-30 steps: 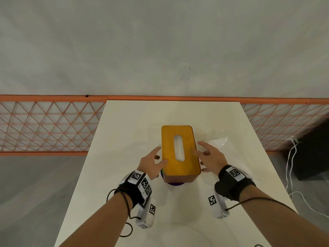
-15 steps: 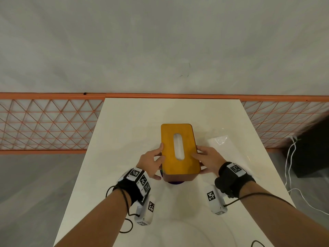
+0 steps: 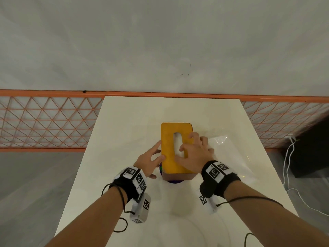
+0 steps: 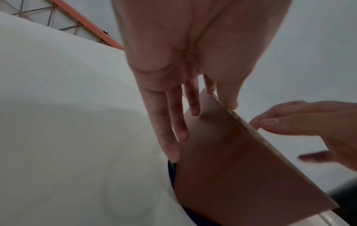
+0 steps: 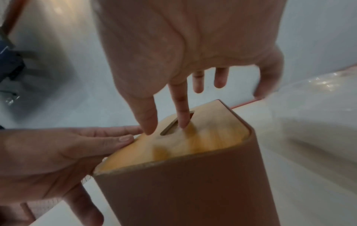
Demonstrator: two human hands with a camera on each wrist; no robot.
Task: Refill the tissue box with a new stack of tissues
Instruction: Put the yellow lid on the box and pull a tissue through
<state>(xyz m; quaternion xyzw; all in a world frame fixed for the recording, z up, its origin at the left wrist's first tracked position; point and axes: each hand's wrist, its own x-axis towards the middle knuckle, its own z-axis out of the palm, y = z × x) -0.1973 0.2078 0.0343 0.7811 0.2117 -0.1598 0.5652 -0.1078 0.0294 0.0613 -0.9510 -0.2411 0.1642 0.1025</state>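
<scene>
The tissue box (image 3: 169, 152) stands mid-table, brown-sided with a yellow wooden lid and a long slot (image 3: 176, 141) that shows white inside. My left hand (image 3: 151, 160) lies with straight fingers against the box's left side (image 4: 241, 168), its thumb at the lid's edge. My right hand (image 3: 194, 153) is spread flat over the lid (image 5: 208, 137). Its index fingertip (image 5: 183, 122) is at the slot and its outer fingers reach past the right edge. Neither hand curls round anything. No loose tissue stack is in view.
A crumpled clear plastic wrapper (image 3: 229, 154) lies on the white table (image 3: 124, 132) right of the box. Something dark blue and green (image 3: 173, 181) pokes out under the box's near end. An orange mesh fence (image 3: 44, 122) runs behind; white cables (image 3: 289, 166) hang at the right.
My right hand has lifted from the box's right side onto the lid, with its index finger at the slot. My left hand stays at the left side with straighter fingers.
</scene>
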